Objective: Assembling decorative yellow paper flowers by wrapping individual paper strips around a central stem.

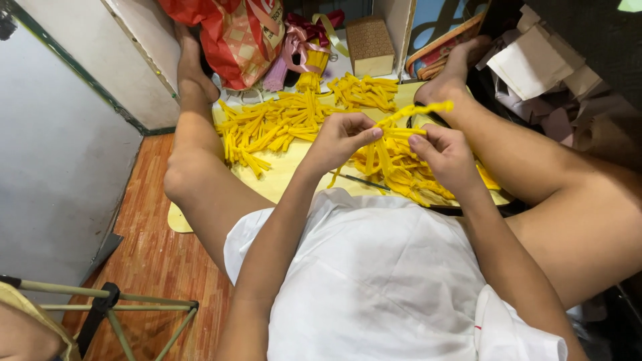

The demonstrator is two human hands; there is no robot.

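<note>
We pinch a yellow ribbon strip (404,119) between our left hand (340,139) and right hand (445,155), above the heaped yellow strips (281,124) on the floor mat (284,177).

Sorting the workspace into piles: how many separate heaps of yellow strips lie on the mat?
3: left heap by the left leg, far heap near the box, near heap under both hands. More may be hidden.

Reddish-brown wooden plank floor (150,247). Grey-white wall (60,154) at left, green-trimmed at its base. Thin green metal frame (127,311) in the lower left corner. Crumpled brown paper and cardboard (545,67) heaped at upper right.
</note>
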